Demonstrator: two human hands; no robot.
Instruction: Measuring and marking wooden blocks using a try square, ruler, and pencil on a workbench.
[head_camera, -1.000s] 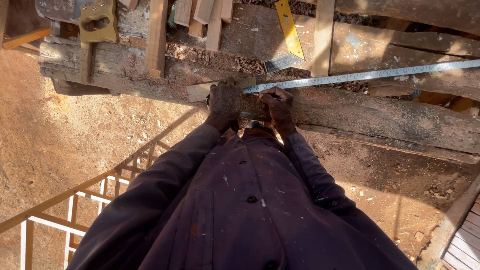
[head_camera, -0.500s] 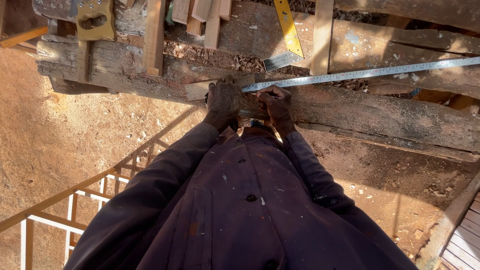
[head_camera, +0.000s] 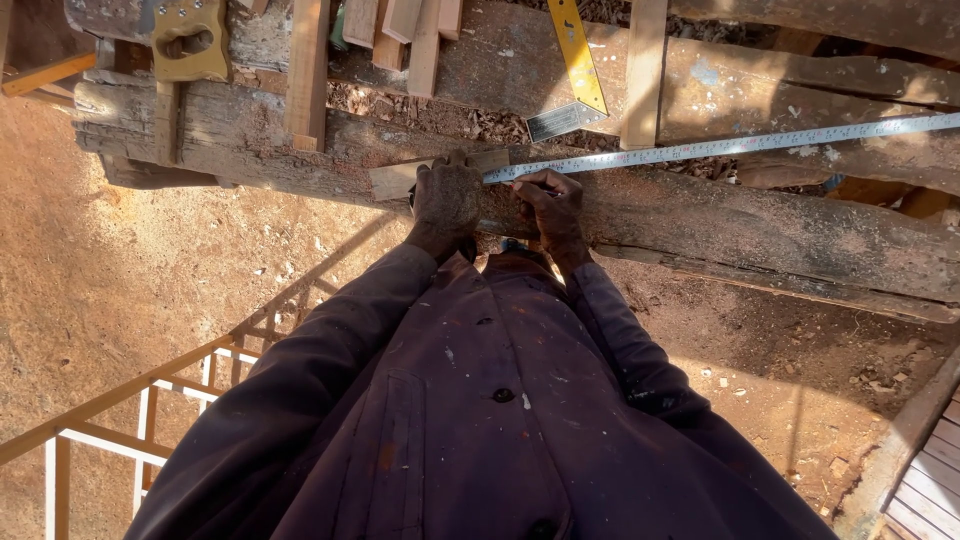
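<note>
Nothing much has shifted since a moment ago; both my hands stay where they were on the beam (head_camera: 760, 235). My left hand (head_camera: 447, 200) lies knuckles-up, pressing down on the near end of a short wood strip (head_camera: 398, 179) where the tape (head_camera: 720, 148) begins; whether it pinches the tape's end I cannot tell. My right hand (head_camera: 553, 208) is curled, fingertips against the tape's edge just beside the left; what it grips, if anything, is hidden. The tape runs off to the right across the beam. Beyond it lie a yellow square (head_camera: 577, 62), loose slats (head_camera: 410, 35) and a saw handle (head_camera: 190, 40).
</note>
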